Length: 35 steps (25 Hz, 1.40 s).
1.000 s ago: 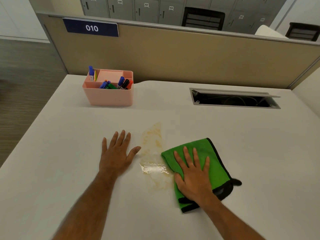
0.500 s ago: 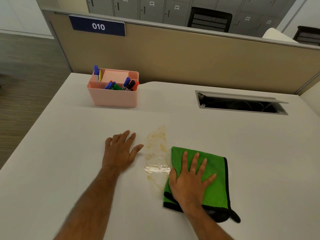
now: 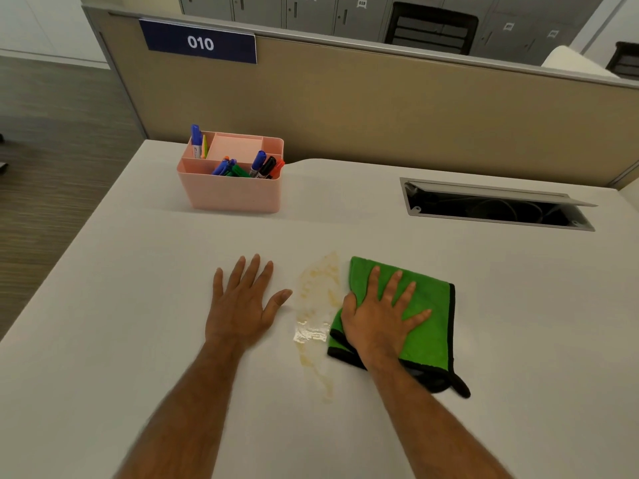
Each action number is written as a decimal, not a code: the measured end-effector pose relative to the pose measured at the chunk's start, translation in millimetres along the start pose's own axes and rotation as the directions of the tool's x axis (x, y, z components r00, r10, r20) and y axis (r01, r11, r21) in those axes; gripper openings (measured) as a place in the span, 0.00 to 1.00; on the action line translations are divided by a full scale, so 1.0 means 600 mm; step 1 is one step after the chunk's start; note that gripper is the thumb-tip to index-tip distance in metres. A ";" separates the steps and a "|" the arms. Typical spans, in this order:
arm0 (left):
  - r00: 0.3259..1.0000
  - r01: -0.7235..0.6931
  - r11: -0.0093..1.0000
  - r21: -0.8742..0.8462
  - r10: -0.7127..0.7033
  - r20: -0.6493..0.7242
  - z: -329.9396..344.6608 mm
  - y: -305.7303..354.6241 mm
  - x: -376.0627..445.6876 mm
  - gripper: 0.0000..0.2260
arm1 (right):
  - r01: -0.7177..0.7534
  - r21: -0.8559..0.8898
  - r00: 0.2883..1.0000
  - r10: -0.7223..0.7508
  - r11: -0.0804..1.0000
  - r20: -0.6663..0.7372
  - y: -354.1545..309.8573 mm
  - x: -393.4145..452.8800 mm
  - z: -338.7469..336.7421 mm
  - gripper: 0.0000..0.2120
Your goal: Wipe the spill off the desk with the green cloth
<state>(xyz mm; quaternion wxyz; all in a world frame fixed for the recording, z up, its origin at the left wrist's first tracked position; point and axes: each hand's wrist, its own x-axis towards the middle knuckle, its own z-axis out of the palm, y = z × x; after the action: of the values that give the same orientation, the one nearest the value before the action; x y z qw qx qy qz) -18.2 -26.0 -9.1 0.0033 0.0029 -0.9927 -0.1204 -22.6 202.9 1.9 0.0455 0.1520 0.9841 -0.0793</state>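
Observation:
A yellowish wet spill (image 3: 316, 316) streaks the white desk (image 3: 138, 288) from mid-desk toward me. The green cloth (image 3: 427, 326), edged in black, lies flat just right of the spill, its left edge touching the wet patch. My right hand (image 3: 380, 319) presses flat on the cloth, fingers spread, thumb wrapped over its left edge. My left hand (image 3: 242, 302) rests flat on the bare desk left of the spill, fingers apart, holding nothing.
A pink organiser (image 3: 231, 181) with several markers stands at the back left. An open cable hatch (image 3: 494, 205) is sunk into the desk at the back right. A beige partition (image 3: 380, 108) with a "010" sign closes the far edge.
My right hand has slid the cloth away from me along the spill's right side and turned it. The lower streak of the spill now shows. My left hand's fingers have flattened out.

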 end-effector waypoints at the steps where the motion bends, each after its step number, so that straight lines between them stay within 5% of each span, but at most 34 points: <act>1: 1.000 -0.001 1.000 0.002 0.001 0.003 0.000 0.000 0.001 0.41 | 0.003 -0.006 1.000 -0.003 1.000 0.003 -0.004 0.011 -0.002 0.35; 15: 1.000 0.005 1.000 0.012 -0.005 0.018 0.002 0.000 0.008 0.41 | 0.238 -0.081 0.971 -0.235 0.968 0.050 -0.042 0.143 -0.016 0.33; 26: 1.000 0.006 1.000 0.011 -0.006 0.006 0.001 0.000 0.006 0.41 | 0.608 -0.164 0.793 -0.585 0.777 0.167 -0.033 0.175 -0.024 0.31; 35: 1.000 0.021 1.000 -0.002 -0.021 0.006 -0.002 0.001 0.000 0.42 | 0.719 -0.139 0.695 -0.696 0.681 0.182 -0.009 0.116 -0.017 0.34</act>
<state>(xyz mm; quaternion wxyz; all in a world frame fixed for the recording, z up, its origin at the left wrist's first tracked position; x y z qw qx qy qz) -18.4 -25.7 -7.9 -0.0008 0.0132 -0.9925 -0.1213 -91.3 219.7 4.8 0.0825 -0.2504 0.9646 -0.0004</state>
